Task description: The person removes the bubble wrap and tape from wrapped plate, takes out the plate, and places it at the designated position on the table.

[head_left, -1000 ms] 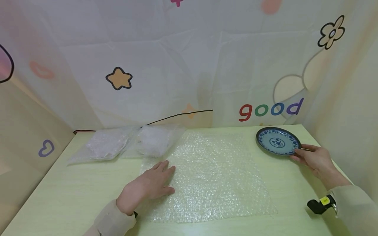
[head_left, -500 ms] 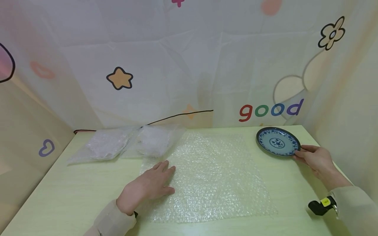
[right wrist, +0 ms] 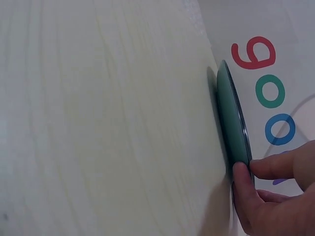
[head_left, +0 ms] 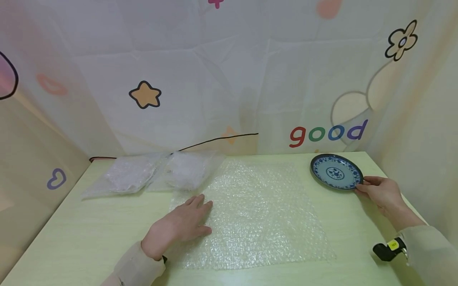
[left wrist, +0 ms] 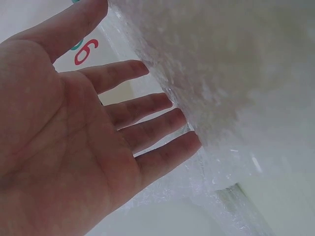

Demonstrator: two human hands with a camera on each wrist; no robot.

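Observation:
A blue-and-white patterned plate (head_left: 335, 171) with a dark rim is at the back right of the table. My right hand (head_left: 384, 195) pinches its near right edge between thumb and fingers; in the right wrist view the plate (right wrist: 230, 115) is seen side-on with a shadow beside it. A sheet of clear bubble wrap (head_left: 254, 214) lies flat across the middle of the table. On its left edge rests my left hand (head_left: 182, 220), fingers straight and spread. The left wrist view shows that palm (left wrist: 74, 137), with fingertips at the edge of the wrap (left wrist: 211, 73).
Two clear bags with bubble-wrapped contents lie at the back left, a left bag (head_left: 130, 174) and a right bag (head_left: 186, 171) that reaches the wrap's corner. A printed curtain (head_left: 200, 79) stands behind the pale table (head_left: 89, 234) and along both sides.
Almost nothing differs. The plate and my right hand have shifted very slightly; my left hand and the bubble wrap stay where they were.

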